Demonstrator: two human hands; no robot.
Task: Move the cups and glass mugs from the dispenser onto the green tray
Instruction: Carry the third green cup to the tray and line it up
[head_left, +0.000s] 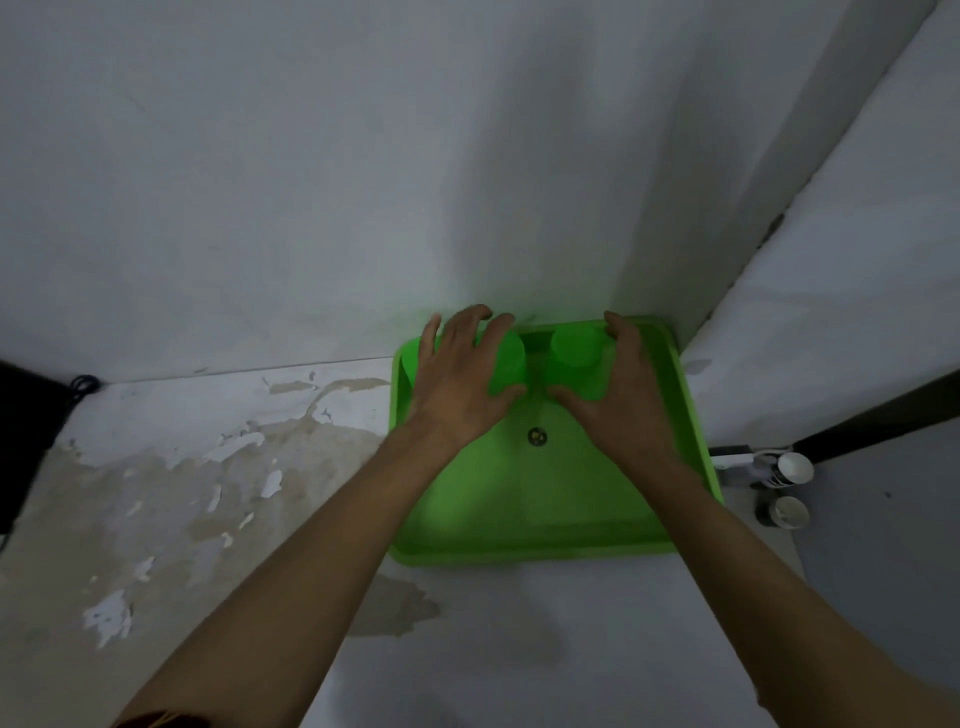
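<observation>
A green tray (545, 535) lies on a worn white counter, pushed into the corner against the wall. Two green cups stand at its far edge. My left hand (462, 379) reaches over the left green cup (511, 358), fingers spread across its top and thumb at its near side. My right hand (618, 395) holds the right green cup (574, 345) between the thumb in front and the fingers on its far right side. Much of the left cup is hidden under my hand.
Two white paper cups (795, 467) lie mouth-outward in a dark holder right of the tray. A small round metal piece (537, 435) sits at the tray's middle. A black object (21, 441) stands at the far left. The wall rises directly behind the tray.
</observation>
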